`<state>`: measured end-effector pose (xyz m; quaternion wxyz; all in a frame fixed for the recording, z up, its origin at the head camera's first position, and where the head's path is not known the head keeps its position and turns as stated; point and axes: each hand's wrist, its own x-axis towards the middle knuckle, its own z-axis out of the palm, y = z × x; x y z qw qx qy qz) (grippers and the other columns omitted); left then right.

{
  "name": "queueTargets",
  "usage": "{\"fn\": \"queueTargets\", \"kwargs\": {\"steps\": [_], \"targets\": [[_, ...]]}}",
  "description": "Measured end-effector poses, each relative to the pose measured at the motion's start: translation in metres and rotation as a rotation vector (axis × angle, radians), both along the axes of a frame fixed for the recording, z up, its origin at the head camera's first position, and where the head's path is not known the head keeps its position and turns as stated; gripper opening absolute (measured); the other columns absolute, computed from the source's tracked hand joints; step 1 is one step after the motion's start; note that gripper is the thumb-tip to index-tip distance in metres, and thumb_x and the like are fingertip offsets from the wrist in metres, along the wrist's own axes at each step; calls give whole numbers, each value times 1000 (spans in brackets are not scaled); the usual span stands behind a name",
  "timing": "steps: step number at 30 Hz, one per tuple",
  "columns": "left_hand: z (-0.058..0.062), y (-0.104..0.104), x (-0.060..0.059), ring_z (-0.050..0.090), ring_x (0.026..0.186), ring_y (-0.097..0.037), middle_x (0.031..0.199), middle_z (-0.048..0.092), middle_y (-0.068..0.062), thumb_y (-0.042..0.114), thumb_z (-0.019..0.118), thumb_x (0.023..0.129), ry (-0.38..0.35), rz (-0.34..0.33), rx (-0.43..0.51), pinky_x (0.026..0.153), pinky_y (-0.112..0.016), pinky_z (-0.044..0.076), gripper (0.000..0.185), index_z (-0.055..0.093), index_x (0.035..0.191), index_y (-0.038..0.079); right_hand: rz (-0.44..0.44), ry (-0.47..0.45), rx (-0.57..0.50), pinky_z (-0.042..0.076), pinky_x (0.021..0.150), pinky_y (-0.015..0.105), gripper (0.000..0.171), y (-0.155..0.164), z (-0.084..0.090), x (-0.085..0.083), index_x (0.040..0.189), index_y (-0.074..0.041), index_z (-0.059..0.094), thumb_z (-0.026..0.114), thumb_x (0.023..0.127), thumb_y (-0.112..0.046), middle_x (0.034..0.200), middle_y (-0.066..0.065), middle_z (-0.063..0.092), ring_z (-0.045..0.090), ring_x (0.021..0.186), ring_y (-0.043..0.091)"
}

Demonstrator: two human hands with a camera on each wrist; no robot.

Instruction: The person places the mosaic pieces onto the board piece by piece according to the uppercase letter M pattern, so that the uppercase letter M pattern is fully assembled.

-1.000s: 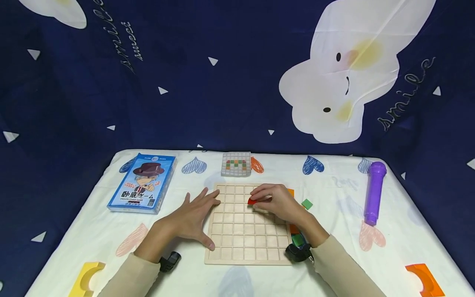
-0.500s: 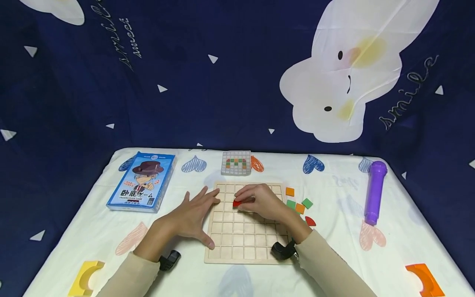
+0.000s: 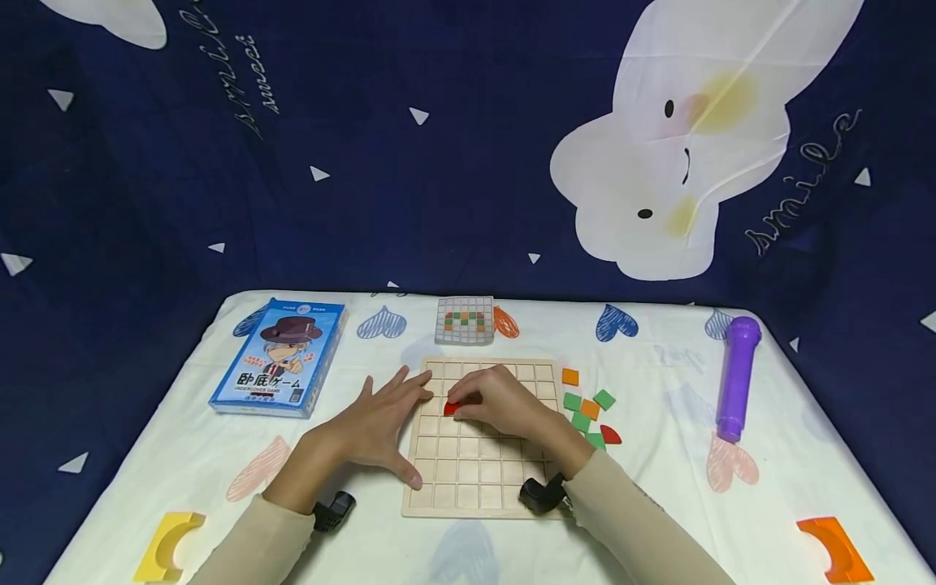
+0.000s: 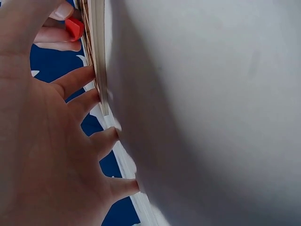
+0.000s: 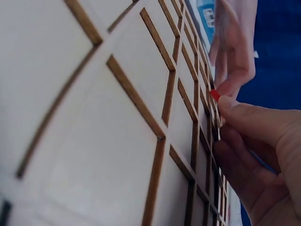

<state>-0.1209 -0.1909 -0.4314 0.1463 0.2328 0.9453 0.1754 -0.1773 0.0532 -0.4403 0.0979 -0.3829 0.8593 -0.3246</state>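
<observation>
**A:** what's out past your left hand?

**B:** well off to its left there's a yellow curved block (image 3: 170,546) near my elbow, and further up a blue game box (image 3: 281,358). My left hand (image 3: 373,428) lies flat on the cloth with fingers spread and relaxed, holding nothing, fingertips touching the left edge of the wooden grid board (image 3: 483,479).

**A:** and the right?

**B:** my right hand (image 3: 504,404) is over the board's upper left squares, pinching a red piece (image 3: 452,407) between thumb and fingertips, just beside my left fingertips. Near its right side sit loose green, orange and red tiles (image 3: 588,408) on the cloth. Well beyond those there's a purple cylinder (image 3: 734,378), and an orange curved block (image 3: 832,548) at the near right corner.
</observation>
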Motion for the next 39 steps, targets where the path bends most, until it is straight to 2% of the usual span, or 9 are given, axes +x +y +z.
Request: {"fn": "queueTargets", "kwargs": {"steps": [10,20,30,39], "targets": [[0,0,0,13,160,-44,172,23,-8,77,87,50,4,1,-6,114,-87,11,126,45,149,13,-32,-19,-5,60,94,29,17,-3,-2,0,104,-15,80,81,87,-19,107,-2,80,73,105,11],[0,-2,-1,13,160,-43,172,23,-7,76,88,47,-11,12,11,115,-86,9,128,45,150,12,-50,5,-13,57,84,24,11,-6,-3,1,96,-14,80,82,86,-17,100,-2,78,70,93,10],[0,-1,-1,14,160,-44,172,25,-8,76,88,48,-1,9,19,114,-87,10,127,46,149,11,-52,-12,4,54,79,21,7,-6,-2,0,94,-16,81,81,88,-19,98,-5,77,67,89,8],[-2,0,-1,14,160,-44,171,26,-8,78,87,47,12,6,13,114,-87,11,128,46,148,12,-59,-35,13,55,81,22,7,-6,0,0,94,-16,81,81,88,-17,98,-4,77,67,90,7]]}}
